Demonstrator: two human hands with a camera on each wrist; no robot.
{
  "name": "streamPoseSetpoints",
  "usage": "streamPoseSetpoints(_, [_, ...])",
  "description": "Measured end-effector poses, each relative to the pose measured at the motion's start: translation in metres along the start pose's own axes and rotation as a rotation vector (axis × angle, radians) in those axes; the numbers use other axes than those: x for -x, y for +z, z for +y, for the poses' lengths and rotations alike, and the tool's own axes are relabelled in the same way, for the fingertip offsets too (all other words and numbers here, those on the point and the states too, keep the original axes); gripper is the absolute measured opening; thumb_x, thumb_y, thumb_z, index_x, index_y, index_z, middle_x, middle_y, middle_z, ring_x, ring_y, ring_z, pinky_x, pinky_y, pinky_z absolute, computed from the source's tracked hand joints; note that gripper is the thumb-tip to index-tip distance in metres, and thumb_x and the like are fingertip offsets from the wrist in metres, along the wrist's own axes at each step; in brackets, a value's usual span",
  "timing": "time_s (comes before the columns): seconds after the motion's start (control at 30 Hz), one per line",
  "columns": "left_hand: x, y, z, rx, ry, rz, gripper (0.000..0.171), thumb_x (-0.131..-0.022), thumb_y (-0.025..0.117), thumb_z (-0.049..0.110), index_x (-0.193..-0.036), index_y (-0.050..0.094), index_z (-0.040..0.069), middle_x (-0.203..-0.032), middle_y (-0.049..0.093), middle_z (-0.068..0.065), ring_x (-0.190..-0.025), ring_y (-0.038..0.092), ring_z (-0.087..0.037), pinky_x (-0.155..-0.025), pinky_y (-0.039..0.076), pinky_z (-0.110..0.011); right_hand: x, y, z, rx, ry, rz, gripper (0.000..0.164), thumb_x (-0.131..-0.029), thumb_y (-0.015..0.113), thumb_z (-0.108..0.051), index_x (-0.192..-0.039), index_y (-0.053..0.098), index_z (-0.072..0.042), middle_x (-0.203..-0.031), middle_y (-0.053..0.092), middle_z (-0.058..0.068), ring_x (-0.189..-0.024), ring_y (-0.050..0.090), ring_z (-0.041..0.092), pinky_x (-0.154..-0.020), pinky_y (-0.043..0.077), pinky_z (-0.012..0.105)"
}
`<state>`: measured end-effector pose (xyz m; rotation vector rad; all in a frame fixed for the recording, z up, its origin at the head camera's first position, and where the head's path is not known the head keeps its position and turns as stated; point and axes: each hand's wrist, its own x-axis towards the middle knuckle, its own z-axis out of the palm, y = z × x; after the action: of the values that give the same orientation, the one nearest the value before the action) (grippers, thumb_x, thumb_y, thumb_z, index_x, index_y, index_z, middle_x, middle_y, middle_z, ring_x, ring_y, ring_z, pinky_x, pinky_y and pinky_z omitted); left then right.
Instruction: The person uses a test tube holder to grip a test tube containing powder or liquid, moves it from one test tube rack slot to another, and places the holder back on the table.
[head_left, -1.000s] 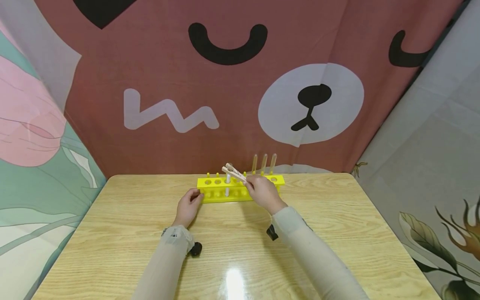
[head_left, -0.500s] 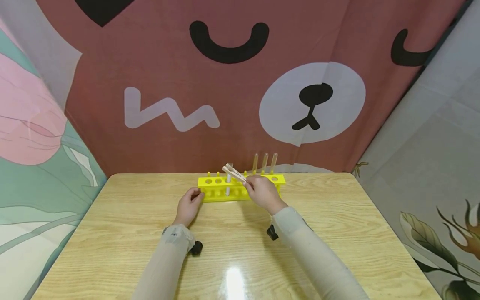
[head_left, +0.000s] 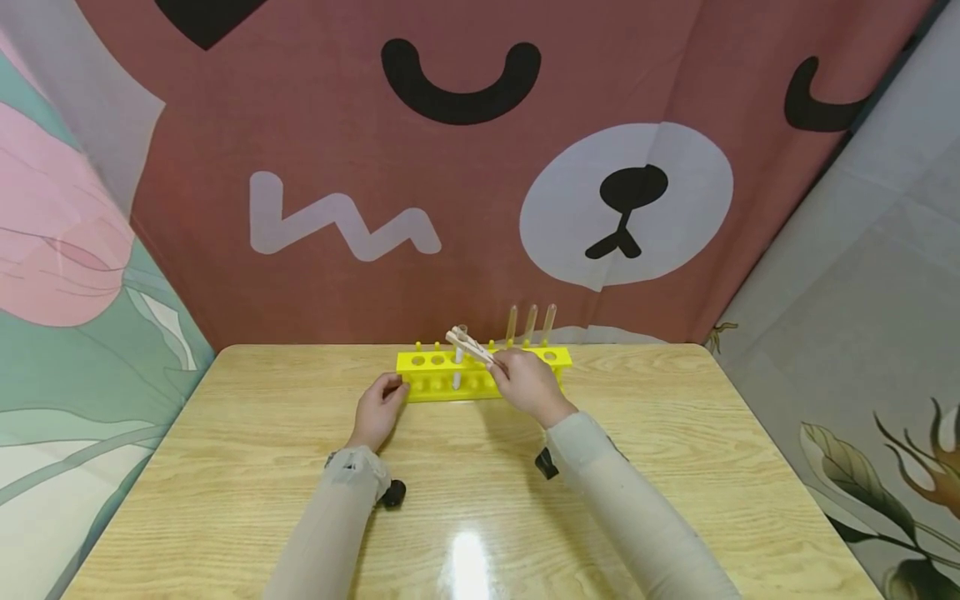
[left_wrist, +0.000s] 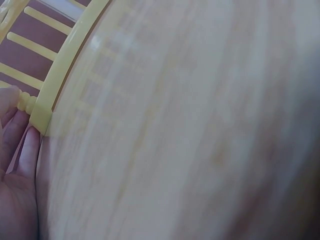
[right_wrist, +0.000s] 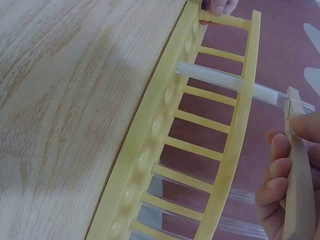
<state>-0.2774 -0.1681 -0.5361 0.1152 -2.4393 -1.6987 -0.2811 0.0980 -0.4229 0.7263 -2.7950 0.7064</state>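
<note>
A yellow test tube rack stands near the table's back edge. My left hand grips the post at its left end, thumb and fingers around it in the left wrist view. One test tube with white content stands upright in a hole left of the rack's middle. My right hand holds a wooden test tube holder, whose tips are at the upper part of that tube, above the rack's top plate. The right hand covers part of the rack's right half in the head view.
Three clear test tubes stand upside down on pegs along the rack's back right. The wooden table stretches toward me, with a bright light reflection near its front. A printed cloth hangs right behind the table.
</note>
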Motion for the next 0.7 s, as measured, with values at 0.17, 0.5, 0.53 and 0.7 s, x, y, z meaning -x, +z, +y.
streamPoseSetpoints(0.17, [-0.0002, -0.0005, 0.0002, 0.014, -0.012, -0.012, 0.026, -0.103, 0.060, 0.017, -0.123, 0.064, 0.001, -0.128, 0.062, -0.019, -0.122, 0.059, -0.032, -0.104, 0.051, -0.046, 0.0000, 0.0007, 0.0011, 0.013, 0.000, 0.002, 0.026, -0.103, 0.061, -0.017, -0.078, 0.060, -0.012, -0.066, 0.046, 0.001, -0.051, 0.038, 0.011, -0.046, 0.032, 0.023])
streamPoseSetpoints(0.5, [-0.0005, -0.0007, -0.0001, 0.015, -0.020, -0.016, 0.026, -0.104, 0.060, 0.018, -0.124, 0.064, 0.001, -0.129, 0.062, -0.019, -0.123, 0.058, -0.031, -0.104, 0.051, -0.045, -0.0001, -0.0011, -0.0011, -0.002, 0.006, 0.008, 0.023, -0.103, 0.061, -0.016, -0.081, 0.062, -0.010, -0.068, 0.048, 0.001, -0.051, 0.039, 0.012, -0.046, 0.033, 0.024])
streamPoseSetpoints(0.53, [-0.0006, -0.0006, -0.0002, 0.015, -0.020, -0.015, 0.026, -0.104, 0.060, 0.018, -0.124, 0.064, 0.001, -0.128, 0.062, -0.019, -0.123, 0.058, -0.031, -0.104, 0.051, -0.045, -0.0001, -0.0013, -0.0013, -0.002, 0.010, 0.009, 0.022, -0.103, 0.061, -0.016, -0.081, 0.062, -0.010, -0.068, 0.048, 0.001, -0.051, 0.039, 0.012, -0.046, 0.033, 0.024])
streamPoseSetpoints(0.7, [-0.0010, -0.0007, -0.0011, 0.009, -0.009, -0.009, 0.027, -0.103, 0.060, 0.018, -0.124, 0.064, 0.001, -0.128, 0.062, -0.019, -0.123, 0.059, -0.032, -0.103, 0.051, -0.045, 0.0008, -0.0030, -0.0024, -0.003, 0.011, 0.019, 0.020, -0.103, 0.061, -0.016, -0.084, 0.064, -0.010, -0.070, 0.049, 0.001, -0.050, 0.040, 0.012, -0.045, 0.033, 0.024])
